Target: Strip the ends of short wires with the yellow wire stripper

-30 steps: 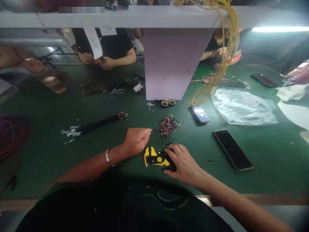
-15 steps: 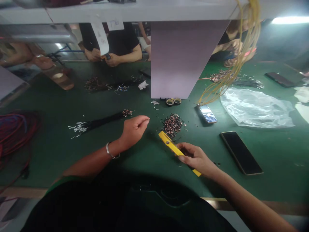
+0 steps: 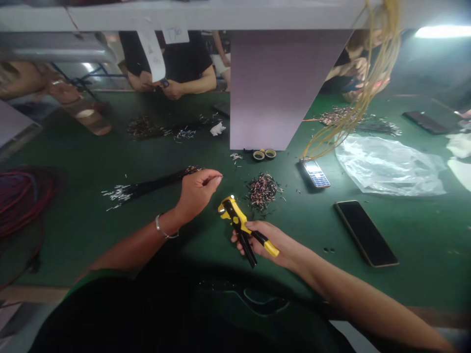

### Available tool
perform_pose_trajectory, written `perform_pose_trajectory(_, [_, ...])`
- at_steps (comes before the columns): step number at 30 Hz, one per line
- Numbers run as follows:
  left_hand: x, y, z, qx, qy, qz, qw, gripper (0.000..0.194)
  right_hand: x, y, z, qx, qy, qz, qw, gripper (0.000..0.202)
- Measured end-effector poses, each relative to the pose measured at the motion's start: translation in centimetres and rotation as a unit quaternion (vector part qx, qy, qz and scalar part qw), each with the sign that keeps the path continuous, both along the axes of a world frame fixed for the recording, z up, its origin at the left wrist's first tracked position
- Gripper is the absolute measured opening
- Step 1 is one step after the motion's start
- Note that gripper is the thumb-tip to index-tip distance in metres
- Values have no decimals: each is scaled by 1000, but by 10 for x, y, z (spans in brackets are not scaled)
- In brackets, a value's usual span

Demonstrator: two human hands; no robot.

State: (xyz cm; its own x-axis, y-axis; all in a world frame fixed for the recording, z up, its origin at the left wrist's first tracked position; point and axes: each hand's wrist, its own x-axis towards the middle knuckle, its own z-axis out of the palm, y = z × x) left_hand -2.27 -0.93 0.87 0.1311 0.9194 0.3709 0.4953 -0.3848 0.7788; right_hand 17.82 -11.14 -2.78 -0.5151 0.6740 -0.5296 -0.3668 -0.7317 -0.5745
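The yellow-and-black hand tool was in the right hand, in front of the person and on the near-left side of a pile of wire clippings. The right hand was gripping it around the handles, which stood apart, and its head pointed forward and to the left. The left hand was closed, thumb and forefinger pinched together just beyond the tool's head; whether anything lay between the fingertips could not be told. A silver bracelet circled the left wrist.

Past the left hand, a bundle of black wires stretched across the green bench, its pale ends to the left and its coppery ends close to the hand. Two tape rolls sat side by side at the foot of an upright panel, with a few white bits to their left. To the right of the clippings lay a keypad phone with its screen lit, and nearer the person a larger dark phone. A clear plastic bag was spread beyond that one, and yellow wires hung down to the keypad phone's far end. Reddish coiled cable filled the far left. Across the bench, a person in black held a small object.
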Motion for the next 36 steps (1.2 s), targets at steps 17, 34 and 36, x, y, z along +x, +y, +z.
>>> perform_pose_trajectory(17, [-5,15,-8,-19,43,-4,999,14,80,-14,14,82,-97,-45,991,29])
perform_pose_trajectory(34, [-9,44,-53,-125,295,-59,946,20,77,-36,7,105,-116,52,986,35])
perform_pose_trajectory(36, [-1,42,-57,-117,292,-71,947,21,79,-35,10,109,-112,43,987,37])
